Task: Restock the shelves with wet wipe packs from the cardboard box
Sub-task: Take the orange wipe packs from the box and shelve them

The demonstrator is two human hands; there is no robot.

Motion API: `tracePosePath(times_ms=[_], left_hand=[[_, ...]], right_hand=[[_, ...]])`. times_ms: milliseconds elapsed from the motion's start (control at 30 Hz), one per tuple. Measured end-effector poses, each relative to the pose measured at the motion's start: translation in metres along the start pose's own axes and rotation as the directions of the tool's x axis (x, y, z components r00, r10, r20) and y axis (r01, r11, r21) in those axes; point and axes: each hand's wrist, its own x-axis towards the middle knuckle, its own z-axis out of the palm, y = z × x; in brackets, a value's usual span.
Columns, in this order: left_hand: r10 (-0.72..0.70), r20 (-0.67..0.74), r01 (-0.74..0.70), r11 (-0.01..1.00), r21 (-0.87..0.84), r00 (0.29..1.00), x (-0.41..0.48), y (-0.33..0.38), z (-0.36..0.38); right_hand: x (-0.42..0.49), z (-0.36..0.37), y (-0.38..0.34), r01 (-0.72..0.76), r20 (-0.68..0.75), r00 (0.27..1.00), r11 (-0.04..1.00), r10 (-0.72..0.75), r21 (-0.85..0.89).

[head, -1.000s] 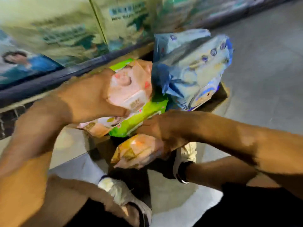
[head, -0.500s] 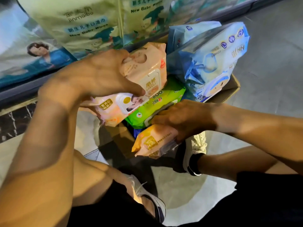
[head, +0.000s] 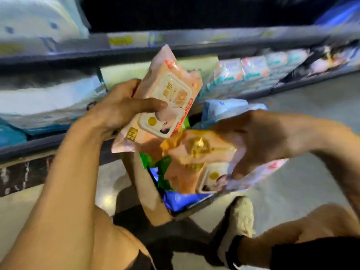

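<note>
- Your left grip (head: 120,110) is curled round two pink wipe packs (head: 171,88), thumb on the front lid, up in front of the shelf (head: 194,39).
- Their lids carry writing, too blurry to read.
- Your right grip (head: 259,137) holds another pink pack (head: 194,152) just over the cardboard box (head: 148,191).
- A green pack (head: 161,168) and a blue pack (head: 183,199) lie inside it.

1. The left hand (head: 124,110) holds an upper pack (head: 169,90) lying on a lower pack (head: 132,139).
2. To their right, the right hand (head: 253,141) holds a 3rd pack (head: 196,152), just below them.
3. The cardboard box (head: 152,201) sits under all 3.
4. The shelves (head: 194,40) stand behind.
</note>
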Motion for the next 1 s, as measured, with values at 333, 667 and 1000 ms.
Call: tracePosePath(times_ms=[333,667,1000], left_hand=[[0.025,-0.416,-0.098,0.983,-0.153,0.909,-0.05,0.02,0.036],[0.172,-0.724,-0.408,0.898,-0.163,0.668,-0.052,0.071,0.201],[0.231,-0.675,-0.412,0.903,-0.119,0.701,0.029,0.119,0.32]], right_hand=[[-0.019,-0.121,0.044,0.289,-0.403,0.895,0.937,-0.192,0.195],[-0.034,-0.087,0.205,0.624,-0.593,0.738,0.66,-0.322,0.418],[-0.092,-0.135,0.357,0.794,-0.774,0.532,0.52,-0.344,0.315]])
